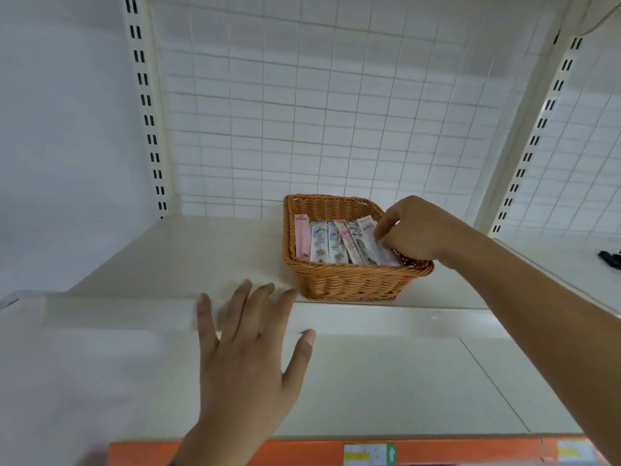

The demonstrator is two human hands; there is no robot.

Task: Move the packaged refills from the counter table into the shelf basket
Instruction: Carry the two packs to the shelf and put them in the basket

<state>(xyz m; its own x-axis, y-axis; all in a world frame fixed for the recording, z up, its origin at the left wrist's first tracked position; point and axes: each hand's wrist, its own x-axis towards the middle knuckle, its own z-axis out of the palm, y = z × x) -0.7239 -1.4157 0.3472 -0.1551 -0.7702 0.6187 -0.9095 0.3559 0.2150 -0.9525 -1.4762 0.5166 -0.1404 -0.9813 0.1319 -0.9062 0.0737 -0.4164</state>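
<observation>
A brown wicker basket stands on the white shelf. Inside it several long packaged refills lie side by side, pink and patterned. My right hand reaches over the basket's right rim, fingers curled down onto the rightmost packet, pinching it. My left hand hovers flat with fingers spread over the shelf's front edge, left of the basket, holding nothing.
A white wire-grid back panel and slotted uprights frame the shelf. An orange price strip runs along a lower shelf edge. A small dark object lies on the neighbouring shelf at far right.
</observation>
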